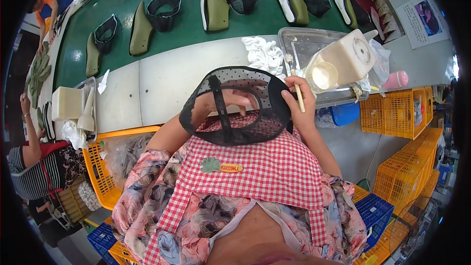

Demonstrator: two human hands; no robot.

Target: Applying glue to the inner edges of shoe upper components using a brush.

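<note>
A black mesh shoe upper (277,99) with dots and a dark strap hangs in front of my chest. Behind its mesh is my left hand (226,100), its fingers stretched and slightly bent at the collar opening; no pinch on the upper shows. My right hand (303,105) grips a slim pale brush handle (298,93) between thumb and fingers, beside the upper's right end, with the thumb touching that edge. The brush points up toward a grey tray (288,33), where a whitish container (346,56) lies tilted with its cream-filled mouth (324,75) near my right hand.
A green work surface (189,44) carries olive shoe lasts (214,10) and black uppers (164,10). White cloth (262,54) lies beside the tray. At left stands another pale container (67,103); yellow crates (100,172) flank me. Two other people are at far left.
</note>
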